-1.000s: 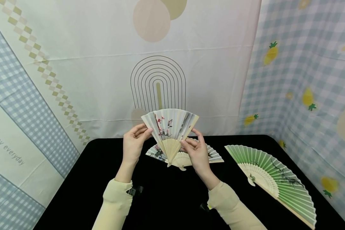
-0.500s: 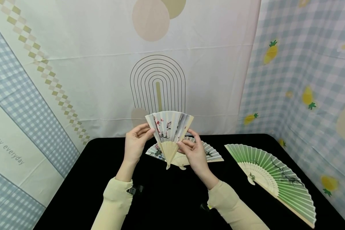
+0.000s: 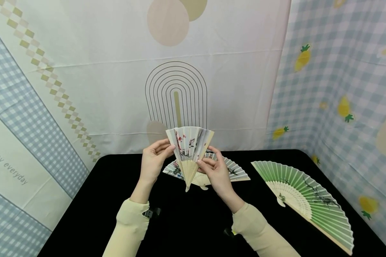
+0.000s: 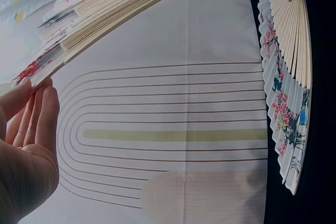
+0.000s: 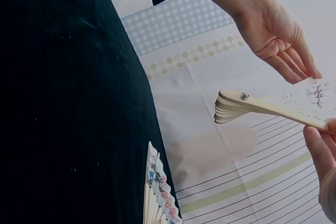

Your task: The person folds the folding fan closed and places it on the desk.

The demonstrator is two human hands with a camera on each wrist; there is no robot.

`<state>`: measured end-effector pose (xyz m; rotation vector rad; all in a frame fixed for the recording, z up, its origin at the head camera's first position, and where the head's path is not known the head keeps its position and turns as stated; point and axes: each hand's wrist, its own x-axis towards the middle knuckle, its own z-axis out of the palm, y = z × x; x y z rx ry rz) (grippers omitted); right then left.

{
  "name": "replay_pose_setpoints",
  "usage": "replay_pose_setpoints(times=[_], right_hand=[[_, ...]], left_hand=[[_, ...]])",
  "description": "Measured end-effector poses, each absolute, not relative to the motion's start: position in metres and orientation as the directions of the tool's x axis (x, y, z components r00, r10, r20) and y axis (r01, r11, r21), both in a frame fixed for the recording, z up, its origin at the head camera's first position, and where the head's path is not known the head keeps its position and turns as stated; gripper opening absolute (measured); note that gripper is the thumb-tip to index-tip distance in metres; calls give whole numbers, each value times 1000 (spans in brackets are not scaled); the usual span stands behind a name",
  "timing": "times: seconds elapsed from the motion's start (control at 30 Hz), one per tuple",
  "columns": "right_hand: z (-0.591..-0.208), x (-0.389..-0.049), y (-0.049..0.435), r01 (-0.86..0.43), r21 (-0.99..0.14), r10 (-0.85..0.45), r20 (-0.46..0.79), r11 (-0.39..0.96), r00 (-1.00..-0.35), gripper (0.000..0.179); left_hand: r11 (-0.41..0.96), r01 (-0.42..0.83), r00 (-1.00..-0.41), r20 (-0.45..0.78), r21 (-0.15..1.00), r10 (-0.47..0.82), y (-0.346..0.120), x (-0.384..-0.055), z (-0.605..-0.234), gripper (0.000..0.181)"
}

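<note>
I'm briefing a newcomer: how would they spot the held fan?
Start at the black table. Above it, the left hand and right hand hold a white fan with red blossoms. Unlike the green fan and wide-open rear fan lying there, it is raised and only partly spread.

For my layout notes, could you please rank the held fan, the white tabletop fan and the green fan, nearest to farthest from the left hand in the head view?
1. Held fan, pinched at its left edge.
2. White tabletop fan, lying behind it.
3. Green fan, over on the right.
</note>
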<state>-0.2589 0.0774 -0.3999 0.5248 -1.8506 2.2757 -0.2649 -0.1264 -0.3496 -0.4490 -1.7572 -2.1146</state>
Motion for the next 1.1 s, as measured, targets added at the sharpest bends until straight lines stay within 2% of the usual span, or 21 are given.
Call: replay_pose_setpoints(times=[0.3, 0.57, 1.1], right_hand=[[-396, -257, 79, -314, -919, -116, 348, -237, -930, 58], [-397, -257, 79, -312, -923, -128, 346, -226, -929, 60], [-401, -258, 79, -311, -914, -150, 357, -261, -922, 58]], left_hand=[[-132, 449, -893, 447, 884, -43, -123, -259, -343, 28], [-144, 442, -896, 443, 885, -27, -124, -273, -360, 30], [-128, 442, -895, 447, 888, 4, -122, -275, -366, 33]])
